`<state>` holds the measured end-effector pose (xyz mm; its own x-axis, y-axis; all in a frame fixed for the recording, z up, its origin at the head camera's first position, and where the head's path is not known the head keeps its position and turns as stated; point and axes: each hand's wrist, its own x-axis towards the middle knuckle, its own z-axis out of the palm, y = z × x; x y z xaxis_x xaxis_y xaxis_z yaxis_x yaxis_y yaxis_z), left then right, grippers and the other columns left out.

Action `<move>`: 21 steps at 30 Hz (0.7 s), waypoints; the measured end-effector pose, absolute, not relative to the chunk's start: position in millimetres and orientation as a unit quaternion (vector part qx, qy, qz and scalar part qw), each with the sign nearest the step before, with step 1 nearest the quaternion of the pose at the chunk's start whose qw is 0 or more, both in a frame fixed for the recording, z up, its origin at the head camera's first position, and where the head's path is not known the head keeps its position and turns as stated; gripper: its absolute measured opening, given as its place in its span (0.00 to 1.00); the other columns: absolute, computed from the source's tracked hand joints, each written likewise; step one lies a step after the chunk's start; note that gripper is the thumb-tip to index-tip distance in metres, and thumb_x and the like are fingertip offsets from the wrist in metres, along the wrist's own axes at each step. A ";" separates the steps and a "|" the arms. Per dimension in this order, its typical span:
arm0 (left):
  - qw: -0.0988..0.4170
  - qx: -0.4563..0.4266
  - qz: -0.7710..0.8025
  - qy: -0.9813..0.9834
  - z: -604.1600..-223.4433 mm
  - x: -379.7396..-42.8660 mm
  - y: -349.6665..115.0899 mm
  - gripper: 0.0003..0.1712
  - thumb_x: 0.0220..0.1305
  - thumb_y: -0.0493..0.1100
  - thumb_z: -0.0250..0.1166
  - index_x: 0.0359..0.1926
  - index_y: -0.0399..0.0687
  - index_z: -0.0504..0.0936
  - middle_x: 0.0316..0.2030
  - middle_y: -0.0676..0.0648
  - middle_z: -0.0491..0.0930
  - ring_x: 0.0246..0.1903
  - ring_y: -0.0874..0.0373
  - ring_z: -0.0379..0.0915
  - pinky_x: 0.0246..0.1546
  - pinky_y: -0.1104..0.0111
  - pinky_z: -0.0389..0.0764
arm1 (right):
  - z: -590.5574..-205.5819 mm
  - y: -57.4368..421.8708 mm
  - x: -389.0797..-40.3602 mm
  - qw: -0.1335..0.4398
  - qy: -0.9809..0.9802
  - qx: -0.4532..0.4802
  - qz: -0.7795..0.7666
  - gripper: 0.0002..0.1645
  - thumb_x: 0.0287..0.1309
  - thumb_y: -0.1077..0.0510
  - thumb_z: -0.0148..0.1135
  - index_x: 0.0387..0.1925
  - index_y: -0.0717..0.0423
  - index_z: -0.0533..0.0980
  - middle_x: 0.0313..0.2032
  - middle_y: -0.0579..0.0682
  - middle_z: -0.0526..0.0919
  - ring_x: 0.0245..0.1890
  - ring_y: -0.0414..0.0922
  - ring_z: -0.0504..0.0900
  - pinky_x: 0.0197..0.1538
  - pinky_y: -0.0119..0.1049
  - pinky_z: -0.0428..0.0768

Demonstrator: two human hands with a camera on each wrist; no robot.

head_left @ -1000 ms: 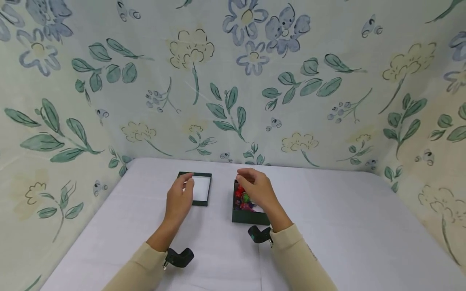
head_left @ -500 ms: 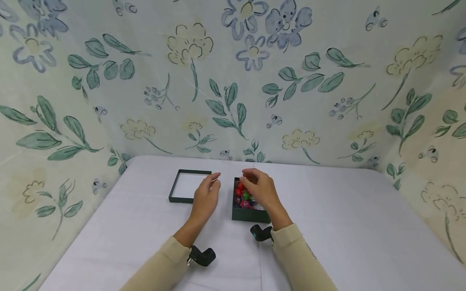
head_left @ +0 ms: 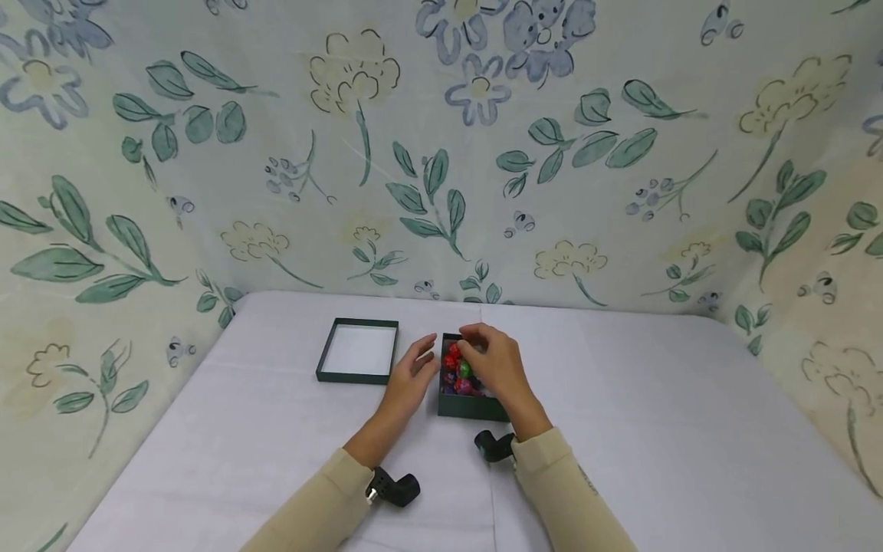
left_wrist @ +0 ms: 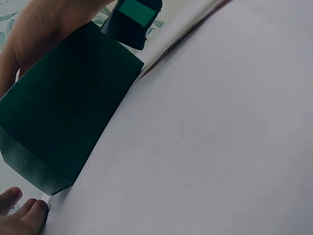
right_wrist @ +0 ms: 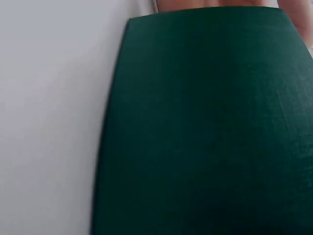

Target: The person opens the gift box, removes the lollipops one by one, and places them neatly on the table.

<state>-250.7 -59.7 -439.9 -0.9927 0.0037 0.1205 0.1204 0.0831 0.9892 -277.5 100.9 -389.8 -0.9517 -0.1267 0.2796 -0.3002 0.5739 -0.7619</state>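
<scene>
A dark green box (head_left: 473, 408) stands on the white cloth, holding small shiny wrapped candies (head_left: 464, 369) in red, green, pink and dark colours. Over its right part my right hand (head_left: 495, 360) bends its fingers downward; thumb and index finger are apart, the other fingertips hidden, and I cannot tell whether they hold a candy. Close to the box's left side is my left hand (head_left: 410, 376), fingers loosely spread and nothing in them. In the left wrist view, left fingertips (left_wrist: 32, 215) show by a corner of the box (left_wrist: 73, 98). The green wall (right_wrist: 195, 117) fills most of the right wrist view.
A shallow dark green box lid (head_left: 355, 378) with a white inside lies left of the box. The white tablecloth (head_left: 662, 429) runs back to a flowered fabric backdrop (head_left: 441, 153). Black cameras (head_left: 395, 489) sit on both wrists.
My left hand has moved right, from over the lid to the box's left side, uncovering the lid. The right hand has stayed over the box, shifting only slightly.
</scene>
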 end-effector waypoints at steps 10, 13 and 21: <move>-0.022 -0.111 -0.664 -0.739 -436.3 -244.9 -61.4 0.31 0.71 0.38 0.53 0.73 0.57 0.60 0.72 0.46 0.56 0.69 0.46 0.55 0.65 0.52 0.64 | -394.0 97.7 -277.8 0.099 -0.891 0.137 0.422 0.13 0.60 0.59 0.61 0.46 0.54 0.82 0.43 0.49 0.85 0.46 0.46 0.82 0.54 0.44 0.80; -0.020 -0.116 -0.654 -0.747 -424.6 -237.5 -62.2 0.31 0.71 0.37 0.52 0.73 0.52 0.59 0.72 0.43 0.57 0.69 0.44 0.56 0.65 0.52 0.64 | -394.8 95.7 -277.3 0.099 -0.897 0.136 0.410 0.13 0.60 0.60 0.62 0.47 0.54 0.82 0.43 0.49 0.85 0.46 0.46 0.82 0.53 0.44 0.80; -0.018 -0.134 -0.644 -0.753 -415.5 -228.6 -63.8 0.31 0.72 0.38 0.51 0.74 0.49 0.57 0.72 0.43 0.55 0.69 0.43 0.55 0.66 0.52 0.64 | -395.8 93.0 -274.7 0.105 -0.904 0.141 0.390 0.14 0.59 0.62 0.63 0.47 0.54 0.82 0.42 0.50 0.85 0.43 0.45 0.83 0.51 0.43 0.82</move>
